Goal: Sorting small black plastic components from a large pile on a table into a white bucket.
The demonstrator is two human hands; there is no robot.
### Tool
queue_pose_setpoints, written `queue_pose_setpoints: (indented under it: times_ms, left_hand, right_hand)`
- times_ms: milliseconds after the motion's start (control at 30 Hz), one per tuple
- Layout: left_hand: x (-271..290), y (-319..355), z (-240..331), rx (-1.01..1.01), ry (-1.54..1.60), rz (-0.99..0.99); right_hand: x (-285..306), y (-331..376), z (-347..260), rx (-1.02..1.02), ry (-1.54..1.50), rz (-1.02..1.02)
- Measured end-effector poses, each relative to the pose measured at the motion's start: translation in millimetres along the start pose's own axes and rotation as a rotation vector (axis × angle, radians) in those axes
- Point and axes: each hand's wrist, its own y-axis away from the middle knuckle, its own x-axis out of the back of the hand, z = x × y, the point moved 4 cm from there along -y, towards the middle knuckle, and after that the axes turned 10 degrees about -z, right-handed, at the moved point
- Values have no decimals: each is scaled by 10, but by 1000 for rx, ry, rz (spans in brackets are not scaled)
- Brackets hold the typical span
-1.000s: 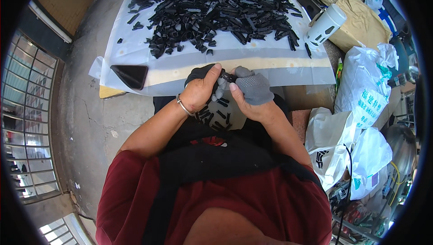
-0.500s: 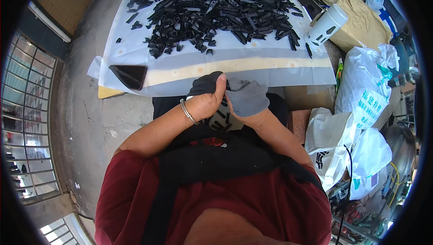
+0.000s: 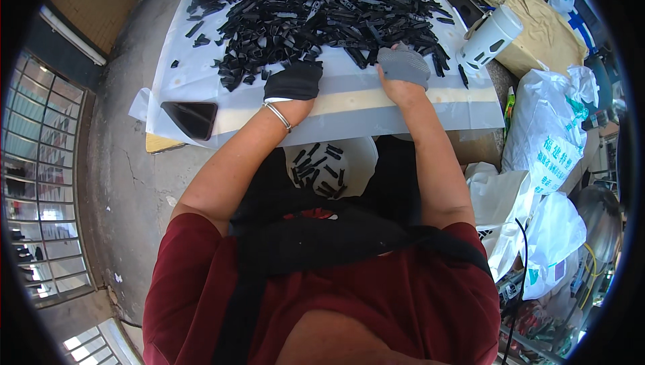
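Note:
A large heap of small black plastic pieces (image 3: 329, 19) covers the far part of the table. My left hand (image 3: 293, 83), in a black glove with a metal bangle at the wrist, reaches to the heap's near edge; its fingers are hidden. Farther right, my right hand (image 3: 404, 69) wears a grey dotted glove and touches or nearly touches the pieces there. Its fingers are bent away from view, so what they hold does not show. Between my legs stands a white bucket (image 3: 363, 160) with several black pieces lying inside.
A phone (image 3: 191, 120) lies at the table's near left corner. The white plastic sheet (image 3: 443, 115) hangs over the front edge. On the right stand a white cup (image 3: 490, 39), a brown paper sack (image 3: 541, 36) and white bags (image 3: 547, 126). A barred window (image 3: 44, 177) is at left.
Both hands have moved from close together over the bucket, forward and apart, to the near edge of the heap. The bucket's inside now shows more fully.

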Motion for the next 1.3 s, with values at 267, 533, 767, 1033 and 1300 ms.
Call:
queue_pose_setpoints:
  times_ms: [267,533,767,1033,1300]
  left_hand:
    - [302,438,156,-270,398,-198]
    - [386,685,255,-460,906,-562]
    - [321,843,294,-496,1057,-435]
    - [274,935,265,-14,1169,-32]
    - [435,875,245,-139,1091,-167]
  right_hand:
    - [198,721,-550,331,-794,51]
    - [584,1034,-846,735,-878,-103]
    - [501,1082,-916,513,-851,-97]
    - [608,1094,-910,426,-803,204]
    - [663,1146,-820,393,-641,-13]
